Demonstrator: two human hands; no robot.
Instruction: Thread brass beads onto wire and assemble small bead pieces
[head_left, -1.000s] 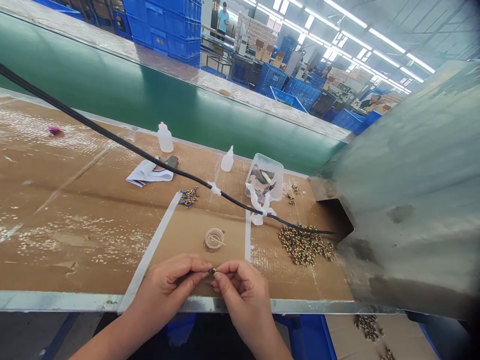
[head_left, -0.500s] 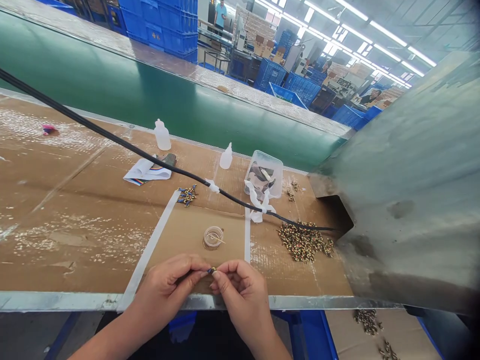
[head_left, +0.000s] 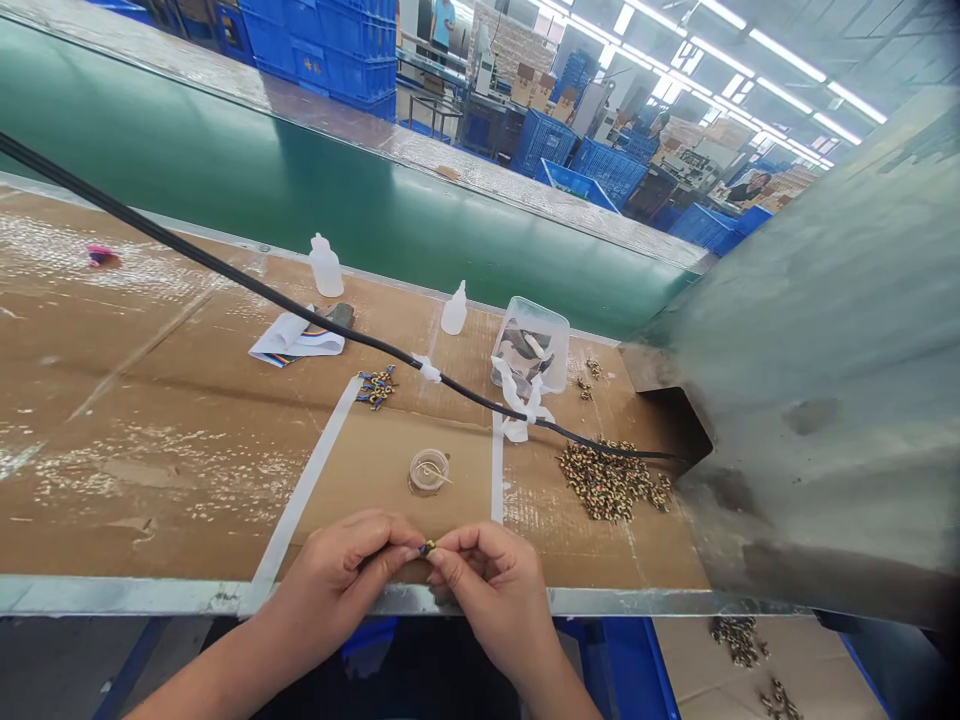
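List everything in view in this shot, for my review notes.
conveyor belt: one, green, beyond the bench
crates: many, blue, stacked beyond the belt
metal hood: one, grey, right side
cardboard bench top: one, brown, in front
black cable: one, black, across the bench
squeeze bottles: two, white, far edge of the bench
plastic tub: one, clear, right of the bottles
small cup: one, clear, just beyond the hands
heap of small parts: one, multicoloured, below the hood opening
held part: one, dark and gold, between the hands
left hand: one, pinching the held part
right hand: one, pinching the held part
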